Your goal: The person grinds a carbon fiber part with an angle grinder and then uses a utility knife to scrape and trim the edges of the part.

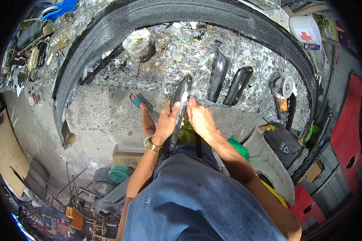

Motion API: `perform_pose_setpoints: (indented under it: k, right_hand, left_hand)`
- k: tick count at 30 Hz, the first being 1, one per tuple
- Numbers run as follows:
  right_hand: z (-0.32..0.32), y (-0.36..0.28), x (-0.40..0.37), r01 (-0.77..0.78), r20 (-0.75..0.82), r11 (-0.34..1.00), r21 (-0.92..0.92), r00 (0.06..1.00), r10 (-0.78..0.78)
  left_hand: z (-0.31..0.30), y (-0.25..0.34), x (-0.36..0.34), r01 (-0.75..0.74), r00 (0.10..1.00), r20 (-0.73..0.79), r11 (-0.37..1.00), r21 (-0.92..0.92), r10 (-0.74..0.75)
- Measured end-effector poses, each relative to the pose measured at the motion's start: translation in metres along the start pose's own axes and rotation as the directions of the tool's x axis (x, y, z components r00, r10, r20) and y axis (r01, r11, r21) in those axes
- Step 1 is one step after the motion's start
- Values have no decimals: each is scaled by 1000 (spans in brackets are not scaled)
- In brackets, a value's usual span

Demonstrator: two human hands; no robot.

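Note:
My left hand (168, 119) is wrapped round a long, narrow carbon-fibre piece (178, 91), glossy black with a woven pattern. It is tilted, its far end over the edge of the workbench and its near end close to my body. Against its right side, my right hand (201, 117) is closed with fingers curled; whatever they hold is hidden. Just beyond, two similar carbon-fibre parts lie on the bench, a longer one (218, 76) and a shorter one (239, 85).
A big curved carbon-fibre panel (197, 12) arches around the paint-spattered workbench (165, 82). An angle grinder (282, 94) lies at the right, near a white tub (305, 30) with a red cross. A rock-like lump (138, 44) sits at left. A grey panel (269, 160) stands beside me.

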State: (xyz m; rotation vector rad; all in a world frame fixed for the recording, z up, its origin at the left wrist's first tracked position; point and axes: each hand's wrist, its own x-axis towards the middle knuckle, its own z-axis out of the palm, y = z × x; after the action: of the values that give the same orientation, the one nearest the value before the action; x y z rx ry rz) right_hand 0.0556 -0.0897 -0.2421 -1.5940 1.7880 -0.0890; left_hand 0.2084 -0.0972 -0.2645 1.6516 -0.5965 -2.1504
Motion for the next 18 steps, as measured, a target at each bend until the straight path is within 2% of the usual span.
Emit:
perform_pose_setpoints:
  k: [1, 2, 3, 4, 5, 6, 7, 8, 9, 11, 13, 16, 18]
  right_hand:
    - [3, 2, 1, 66, -65, 997, -41, 996, -68]
    - [4, 5, 1, 67, -65, 997, -40, 995, -69]
    - [0, 6, 3, -110, 94, 958, 267, 992, 87]
    - [-4, 7, 6, -313, 290, 800, 511, 939, 182]
    - [-12, 9, 8, -311, 290, 800, 513, 940, 180]
    - [-23, 9, 10, -383, 404, 682, 623, 904, 138]
    - [-35, 5, 10, -458, 504, 545, 702, 860, 74]
    - [-49, -4, 8, -460, 509, 545, 701, 858, 69]
    - [-60, -10, 6, -451, 503, 547, 705, 862, 63]
    - [-84, -21, 2, -342, 496, 683, 645, 868, -34]
    - [-114, -40, -5, -267, 480, 744, 612, 874, -81]
    - [-139, -58, -13, -249, 514, 737, 629, 844, -154]
    - [-153, -65, -16, -216, 512, 710, 670, 827, -231]
  left_hand:
    - [-1, 0, 1, -11, 1000, 5, 1000, -2, 11]
    - [-2, -1, 1, -21, 1000, 10, 1000, -3, 21]
    - [-4, 1, -1, -22, 1000, 7, 1000, -2, 22]
    - [-5, 3, -3, -21, 1000, 16, 1000, 8, 21]
    - [-6, 6, -5, -21, 999, 25, 1000, 20, 20]
    - [-6, 10, -9, -22, 999, 25, 999, 22, 22]
    - [-6, 15, -15, -96, 995, 30, 994, 46, 95]
    - [-6, 20, -22, -171, 985, 36, 983, 70, 169]
    - [-8, 24, -29, -179, 984, 34, 981, 74, 177]
    - [-12, 38, -46, -354, 933, 96, 845, 401, 346]
    - [-6, 71, -77, -359, 933, 107, 854, 377, 345]
    - [-2, 94, -109, -427, 904, 148, 844, 324, 401]
    - [-1, 105, -126, -453, 891, 144, 814, 365, 431]
